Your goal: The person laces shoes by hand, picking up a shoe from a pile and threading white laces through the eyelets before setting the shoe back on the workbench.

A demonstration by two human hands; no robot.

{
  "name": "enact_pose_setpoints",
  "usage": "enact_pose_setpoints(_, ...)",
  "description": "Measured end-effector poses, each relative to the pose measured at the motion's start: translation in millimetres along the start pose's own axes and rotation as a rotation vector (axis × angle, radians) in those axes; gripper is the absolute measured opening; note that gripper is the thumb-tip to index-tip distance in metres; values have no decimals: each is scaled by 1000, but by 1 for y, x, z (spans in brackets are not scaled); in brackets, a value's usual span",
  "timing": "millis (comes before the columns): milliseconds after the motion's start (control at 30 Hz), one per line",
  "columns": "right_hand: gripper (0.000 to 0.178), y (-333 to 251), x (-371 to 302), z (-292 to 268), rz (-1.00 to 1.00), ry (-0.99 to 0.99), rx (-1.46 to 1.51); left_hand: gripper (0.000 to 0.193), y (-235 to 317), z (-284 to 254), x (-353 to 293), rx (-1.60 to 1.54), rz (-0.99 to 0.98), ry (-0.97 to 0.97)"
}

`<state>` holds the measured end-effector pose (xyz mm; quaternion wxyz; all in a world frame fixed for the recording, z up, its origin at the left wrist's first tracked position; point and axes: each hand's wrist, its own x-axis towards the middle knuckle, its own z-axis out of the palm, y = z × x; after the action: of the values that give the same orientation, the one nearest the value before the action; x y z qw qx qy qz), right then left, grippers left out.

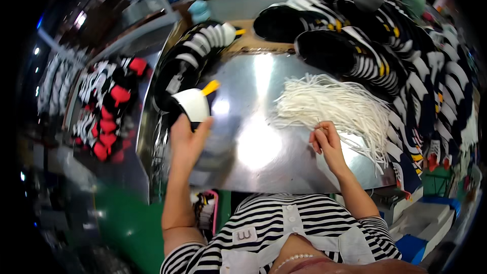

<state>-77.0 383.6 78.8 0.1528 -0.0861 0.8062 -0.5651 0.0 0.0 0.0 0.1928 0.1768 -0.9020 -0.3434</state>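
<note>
- Head view: the left hand [186, 142] is pinching the lower edge of a white-and-black upper [193, 104] with a yellow tab, at 10 o'clock from the view's centre.
- That upper is lying at the near end of a stack [195, 50], which is running up toward 11 o'clock; whether the two are touching, I cannot tell.
- The right hand [328, 144] is hanging near 4 o'clock, fingers curling, tips nearly together; I cannot tell whether its grip is closing on a strand or on nothing.
- White laces [332, 104] are lying loose on the metal surface [284, 165], at 12 o'clock from the right hand.
- More uppers [335, 53] are resting between 1 and 2 o'clock; red-and-black pieces [120, 95] are lying at 9 o'clock.
- Judging by this, the person is seemingly picking out one upper while reaching for a lace.
- Next, the work is probably calling for bringing upper and lace together, keeping the left pinch firm.
</note>
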Motion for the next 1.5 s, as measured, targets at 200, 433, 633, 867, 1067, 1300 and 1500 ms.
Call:
enact_pose_setpoints(200, 11, -31, 86, 101, -205, 35, 437, 45, -120, -177, 263, 848, 196, 331)
enact_pose_setpoints(433, 14, -94, 117, -53, -251, 318, 43, 57, -167, -35, 228, 550, 97, 23)
enact_pose_setpoints(633, 25, -121, 225, -224, -300, 843, -1182, 38, -11, -44, 172, 301, 209, -316)
enact_pose_setpoints(867, 43, -111, 327, -300, 567, 560, -1439, 67, 170, 98, 267, 32, 1057, -88)
enact_pose_setpoints(1067, 45, -119, 342, -275, 758, 541, -1472, 83, 269, 177, 329, 101, 1348, 213)
enact_pose_setpoints(1300, 37, -84, 352, -296, 578, 685, -1385, 64, 342, 243, 343, 226, 1396, 102)
enact_pose_setpoints(1500, 31, -99, 329, -289, 169, 827, -1289, 34, 332, 224, 320, 96, 1356, 379)
